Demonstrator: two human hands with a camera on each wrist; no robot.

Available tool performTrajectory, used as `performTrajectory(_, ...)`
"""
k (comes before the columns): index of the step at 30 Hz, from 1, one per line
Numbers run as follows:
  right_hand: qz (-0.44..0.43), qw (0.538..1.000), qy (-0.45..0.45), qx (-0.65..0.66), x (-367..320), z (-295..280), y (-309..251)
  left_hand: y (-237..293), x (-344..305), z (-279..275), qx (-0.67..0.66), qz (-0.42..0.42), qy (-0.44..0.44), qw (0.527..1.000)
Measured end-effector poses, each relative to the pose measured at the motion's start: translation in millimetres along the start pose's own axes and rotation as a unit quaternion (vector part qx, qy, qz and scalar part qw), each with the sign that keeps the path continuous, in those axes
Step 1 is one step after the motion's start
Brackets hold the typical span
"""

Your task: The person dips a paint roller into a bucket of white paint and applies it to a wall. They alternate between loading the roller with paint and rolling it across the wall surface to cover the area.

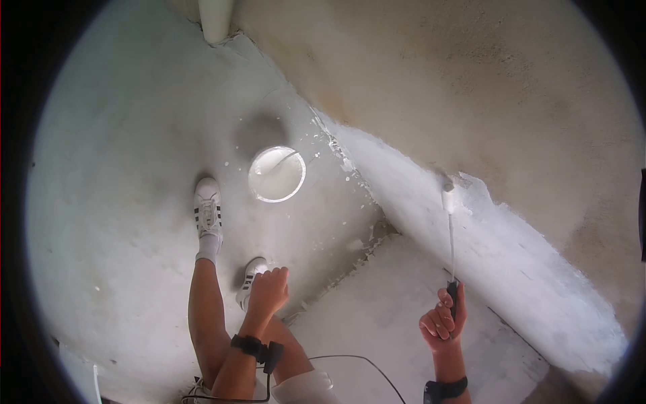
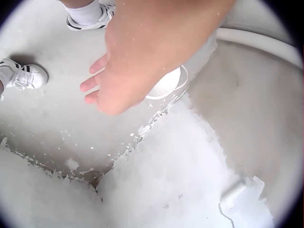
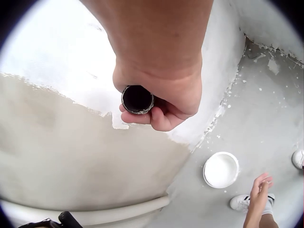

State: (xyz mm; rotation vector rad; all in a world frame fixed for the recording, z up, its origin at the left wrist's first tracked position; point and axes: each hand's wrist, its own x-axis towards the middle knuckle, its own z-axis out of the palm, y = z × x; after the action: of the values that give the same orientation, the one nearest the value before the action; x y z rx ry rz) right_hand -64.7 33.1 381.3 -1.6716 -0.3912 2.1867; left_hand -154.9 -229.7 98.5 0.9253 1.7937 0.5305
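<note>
My right hand (image 1: 444, 320) grips the black handle of a paint roller (image 1: 453, 294), fingers curled round it. The small white roller sleeve (image 1: 448, 200) lies against the wall, by the ragged upper edge of the white paint. From the right wrist view I see the handle's dark hollow end (image 3: 137, 100) poking out of the fist. My left hand (image 1: 269, 291) is idle with nothing in it; the left wrist view shows its fingers (image 2: 92, 84) loosely bent. Beyond it on the floor stands a white bucket (image 1: 277, 200) of white paint, with something thin resting inside against its rim.
White paint (image 1: 404, 172) covers the wall's lower band, bare beige-grey plaster (image 1: 471, 87) above. Paint drops spatter the grey floor (image 1: 134, 135) along the wall. A pale pipe (image 1: 215, 20) stands in the far corner. A black cable (image 1: 356, 357) runs near my legs; my shoes (image 1: 208, 205) are beside the bucket.
</note>
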Motion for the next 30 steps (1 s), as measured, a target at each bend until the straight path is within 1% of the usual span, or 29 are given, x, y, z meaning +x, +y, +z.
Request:
performTrajectory(2, 0.015, 1.000, 0.015, 0.012, 28.2, 0.6, 11.5, -4.5, 5.1, -17.1, -0.013, -0.003, 0.027, 1.000)
performTrajectory(4, 0.045, 0.998, 0.008, 0.031, 66.0, -6.6, 27.0, -4.5, 12.1, -42.6, -0.038, -0.003, 0.061, 0.997)
performTrajectory(6, 0.063, 0.997, 0.031, 0.003, 108.9, -14.8, 42.0, -5.2, 15.5, -63.3, -0.064, -0.010, 0.105, 0.992)
performTrajectory(9, 0.089, 0.995, 0.034, 0.004, 172.1, -19.5, 62.3, -9.8, 32.0, -83.5, -0.112, -0.089, 0.064, 0.988)
performTrajectory(12, 0.092, 0.995, 0.037, 0.007, 210.0, -25.8, 75.6, -22.7, 51.5, -82.2, -0.157, -0.117, 0.101, 0.976)
performTrajectory(14, 0.098, 0.994, 0.048, 0.022, 230.3, -21.3, 85.3, -28.0, 65.2, -85.6, -0.195, -0.126, 0.099, 0.968)
performTrajectory(17, 0.086, 0.994, 0.068, 0.002, 241.0, -14.2, 95.8, -33.7, 77.7, -89.5, -0.224, -0.152, 0.100, 0.958)
performTrajectory(18, 0.079, 0.994, 0.075, 0.003, 236.9, -13.4, 95.5, -35.4, 81.5, -88.1, -0.228, -0.158, 0.096, 0.956)
performTrajectory(19, 0.080, 0.994, 0.069, 0.004, 229.3, -13.3, 94.5, -36.7, 83.7, -87.9, -0.250, -0.162, 0.090, 0.950)
performTrajectory(22, 0.066, 0.997, 0.051, 0.002, 193.7, -8.0, 80.9, -39.0, 76.6, -88.0, -0.264, -0.156, 0.066, 0.950)
performTrajectory(24, 0.045, 0.998, 0.045, -0.013, 155.6, -2.4, 73.4, -42.1, 66.3, -84.1, -0.169, -0.161, 0.037, 0.972)
performTrajectory(26, 0.035, 0.998, 0.054, -0.022, 115.2, 4.3, 65.0, -43.9, 49.5, -82.1, -0.077, -0.170, 0.015, 0.982)
performTrajectory(30, 0.046, 0.994, 0.096, -0.017, 30.6, 21.5, 40.2, -43.9, -9.2, -79.5, 0.100, -0.174, -0.021, 0.979)
